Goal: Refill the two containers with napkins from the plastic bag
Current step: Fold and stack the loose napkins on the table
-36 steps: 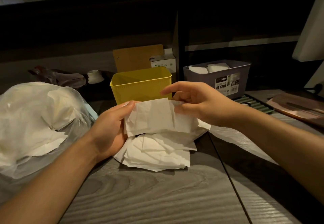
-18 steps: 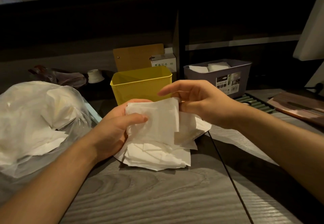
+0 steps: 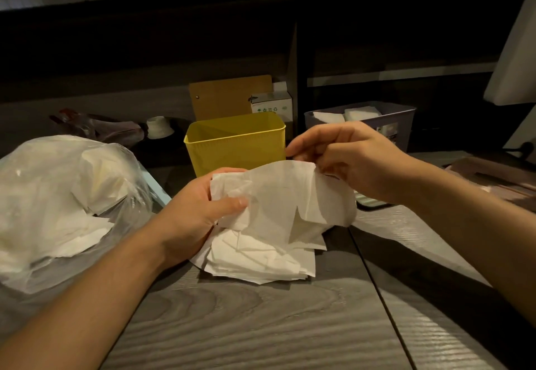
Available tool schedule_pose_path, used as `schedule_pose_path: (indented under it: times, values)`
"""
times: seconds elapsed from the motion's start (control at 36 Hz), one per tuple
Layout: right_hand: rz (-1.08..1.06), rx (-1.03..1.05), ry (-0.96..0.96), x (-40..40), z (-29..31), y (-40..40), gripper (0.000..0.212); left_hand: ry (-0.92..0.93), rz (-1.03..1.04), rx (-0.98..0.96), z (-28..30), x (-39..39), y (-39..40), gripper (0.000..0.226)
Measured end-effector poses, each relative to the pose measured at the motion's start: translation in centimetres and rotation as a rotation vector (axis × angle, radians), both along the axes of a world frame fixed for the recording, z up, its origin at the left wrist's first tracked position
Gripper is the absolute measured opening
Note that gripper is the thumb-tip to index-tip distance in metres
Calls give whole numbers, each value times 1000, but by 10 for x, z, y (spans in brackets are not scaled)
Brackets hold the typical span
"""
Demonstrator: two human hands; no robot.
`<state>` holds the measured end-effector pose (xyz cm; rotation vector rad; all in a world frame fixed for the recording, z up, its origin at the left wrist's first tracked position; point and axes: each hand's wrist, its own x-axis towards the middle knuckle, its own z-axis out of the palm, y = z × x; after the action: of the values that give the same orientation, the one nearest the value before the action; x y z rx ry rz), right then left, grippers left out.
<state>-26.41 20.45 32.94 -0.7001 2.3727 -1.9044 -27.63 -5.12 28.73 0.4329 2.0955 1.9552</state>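
At the left edge of the frame a clear plastic bag stuffed with white napkins slumps on a grey wood-grain table. Behind it, upper left, lie a dark crumpled wrapper and a small white cup-like thing. The room beyond is dim, with a dark panelled wall across the top of the frame.

In the middle, the left hand grips one side of a loose napkin, thumb curled over its edge, above a messy napkin pile lying on the table. Just behind stands a yellow container, its visible inside bare, with a brown board and a white carton leaning behind it.

The right hand pinches the napkin's upper right edge. At centre right a grey container holds a few folded napkins.
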Motion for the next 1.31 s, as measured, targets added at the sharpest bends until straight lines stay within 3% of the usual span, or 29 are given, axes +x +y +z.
schedule_pose_path:
  times: [0.11, 0.17, 0.28, 0.36, 0.53, 0.81, 1.11, 1.19, 1.31]
  values:
    - [40, 95, -4, 2, 6, 8, 29, -16, 20, 6, 0, 0, 0, 37]
    - [34, 184, 3, 2, 9, 11, 34, -30, 19, 25, 1, 0, 1, 39]
    - [39, 409, 57, 2, 13, 15, 24, -43, 30, 55, 1, 0, 3, 35]
    - [135, 423, -11, 6, 17, 18, 40, -51, 37, 55, 0, -1, 3, 33]
    - [212, 419, 54, 13, 22, 18, 52, -42, 30, 41, 0, -1, 3, 36]
    - [106, 633, 313, 15, 23, 9, 26, -59, 28, 44, 0, -2, 2, 35]
    - [52, 573, 421, 11, 19, 5, 14, -70, 32, 47, -1, -3, 1, 35]
    - [3, 558, 528, 9, 20, 7, 11, -86, 36, 74, 1, -2, 3, 31]
    - [-95, 347, 597, 12, 27, 8, 10, -122, 33, 111, 2, -1, 6, 27]
